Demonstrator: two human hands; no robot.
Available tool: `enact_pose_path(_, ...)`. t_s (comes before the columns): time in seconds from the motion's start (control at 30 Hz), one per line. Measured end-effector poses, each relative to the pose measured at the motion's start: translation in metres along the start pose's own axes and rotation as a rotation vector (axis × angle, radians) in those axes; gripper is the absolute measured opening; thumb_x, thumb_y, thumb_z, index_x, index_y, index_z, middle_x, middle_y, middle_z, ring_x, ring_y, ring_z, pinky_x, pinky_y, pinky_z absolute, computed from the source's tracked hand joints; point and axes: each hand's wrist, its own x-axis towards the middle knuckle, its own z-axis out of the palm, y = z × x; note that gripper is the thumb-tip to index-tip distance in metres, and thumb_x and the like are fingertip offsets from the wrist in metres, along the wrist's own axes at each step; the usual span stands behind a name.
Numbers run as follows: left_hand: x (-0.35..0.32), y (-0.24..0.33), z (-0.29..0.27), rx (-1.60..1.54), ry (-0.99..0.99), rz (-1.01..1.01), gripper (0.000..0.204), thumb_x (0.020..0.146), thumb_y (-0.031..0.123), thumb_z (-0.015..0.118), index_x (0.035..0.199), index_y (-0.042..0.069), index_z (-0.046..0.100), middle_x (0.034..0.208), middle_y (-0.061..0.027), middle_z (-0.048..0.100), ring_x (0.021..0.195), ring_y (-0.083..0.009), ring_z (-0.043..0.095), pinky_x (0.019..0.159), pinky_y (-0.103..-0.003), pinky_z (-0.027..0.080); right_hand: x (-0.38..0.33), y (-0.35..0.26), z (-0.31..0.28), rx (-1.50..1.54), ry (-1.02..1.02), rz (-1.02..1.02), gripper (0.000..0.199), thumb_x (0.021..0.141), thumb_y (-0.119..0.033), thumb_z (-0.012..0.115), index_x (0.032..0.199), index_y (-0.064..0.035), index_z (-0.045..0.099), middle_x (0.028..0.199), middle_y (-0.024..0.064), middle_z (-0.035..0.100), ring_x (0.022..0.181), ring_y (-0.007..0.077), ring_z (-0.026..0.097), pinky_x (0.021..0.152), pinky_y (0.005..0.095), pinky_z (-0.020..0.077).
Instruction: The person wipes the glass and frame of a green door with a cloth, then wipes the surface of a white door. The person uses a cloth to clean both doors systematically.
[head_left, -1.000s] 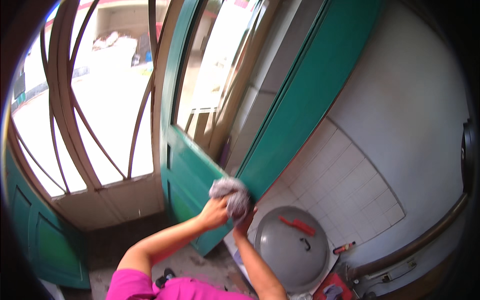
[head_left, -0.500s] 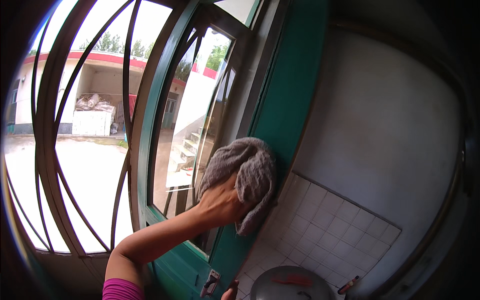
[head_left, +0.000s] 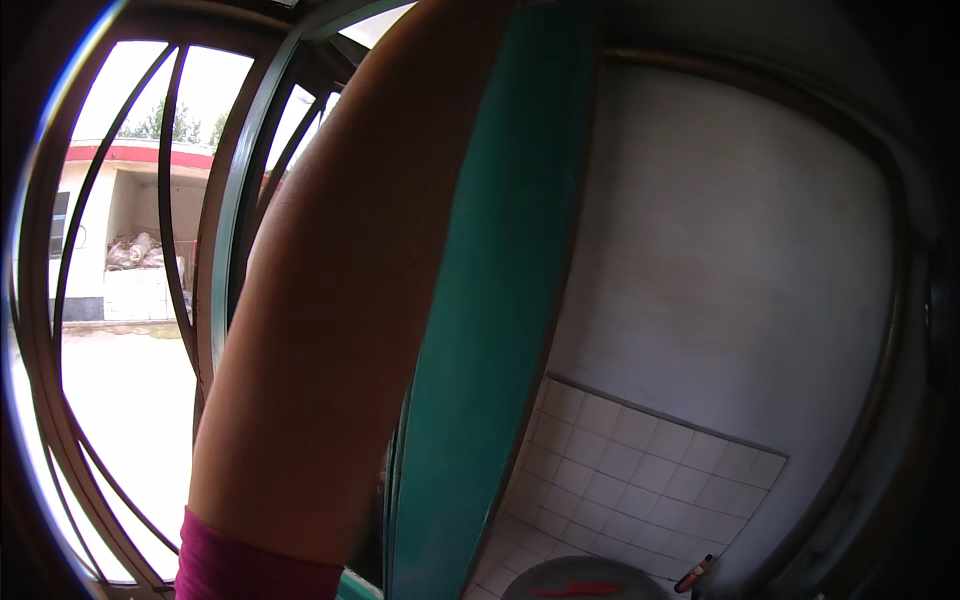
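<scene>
Raised since the earlier frame: one left arm (head_left: 330, 330) now fills the view beside one green door edge (head_left: 490, 330); the grey cloth it held is out of frame. Neither hand visible, grip unknown. Beyond: one barred window (head_left: 130, 300).

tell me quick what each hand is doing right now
Left hand: out of frame; only the raised left arm shows, beside the green door edge.
Right hand: not in view.
</scene>
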Motion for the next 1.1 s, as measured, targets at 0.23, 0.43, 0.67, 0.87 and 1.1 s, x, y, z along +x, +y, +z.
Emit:
enact_pose_path(0.23, -0.077, 0.004, 0.118, 1.282, 0.409, 0.193, 0.041, 0.093, 0.039, 0.059, 0.105, 0.001, 0.071, 0.103, -0.0258, 0.072, 0.103, -0.0399, 0.069, 0.090, -0.047, 0.053, -0.008, 0.011, -0.019, -0.040, 0.010, -0.019, 0.056, 0.110, -0.043, 0.026, 0.124, 0.0029, 0.055, 0.120, 0.0185, 0.062, 0.112, 0.0308, 0.058, 0.099, 0.0406, 0.0426)
enact_pose_path(0.43, -0.161, -0.022, 0.214, 1.540, 0.328, 0.021, 0.030, 0.097, 0.031, 0.064, 0.114, 0.007, 0.071, 0.107, -0.0176, 0.071, 0.094, -0.0322, 0.072, 0.081, -0.042, 0.059, -0.030, 0.049, -0.037, -0.053, -0.045, -0.073, 0.059, 0.111, -0.046, 0.025, 0.127, 0.0041, 0.053, 0.123, 0.0204, 0.062, 0.115, 0.0324, 0.058, 0.100, 0.0409, 0.0424)
enact_pose_path(0.67, -0.355, -0.032, 0.319, 1.349, 0.197, -0.079, 0.024, 0.088, 0.014, 0.072, 0.112, 0.011, 0.075, 0.125, -0.0175, 0.065, 0.127, -0.0351, 0.057, 0.102, -0.047, 0.052, -0.015, 0.138, -0.061, -0.133, -0.046, -0.264, 0.054, 0.112, -0.036, 0.025, 0.140, 0.0035, 0.049, 0.133, 0.0211, 0.059, 0.127, 0.0322, 0.053, 0.110, 0.0386, 0.0388)
enact_pose_path(0.87, -0.588, -0.052, 0.444, 1.145, 0.185, -0.516, 0.042, 0.082, 0.010, 0.069, 0.124, 0.012, 0.069, 0.138, -0.0200, 0.058, 0.128, -0.0382, 0.057, 0.105, -0.046, 0.049, -0.012, 0.109, -0.053, 0.154, -0.141, -0.095, 0.052, 0.113, -0.042, 0.024, 0.124, -0.0016, 0.055, 0.118, 0.0111, 0.059, 0.117, 0.0231, 0.053, 0.104, 0.0352, 0.0386)
enact_pose_path(1.1, -0.763, 0.001, 0.529, 0.841, 0.024, -0.756, 0.039, 0.086, 0.006, 0.067, 0.125, 0.008, 0.069, 0.140, -0.0178, 0.060, 0.134, -0.0368, 0.055, 0.114, -0.050, 0.042, -0.031, 0.079, -0.054, 0.468, -0.361, 0.061, 0.057, 0.109, -0.060, 0.032, 0.123, -0.0085, 0.053, 0.111, -0.0004, 0.056, 0.107, 0.0099, 0.050, 0.098, 0.0283, 0.0401)
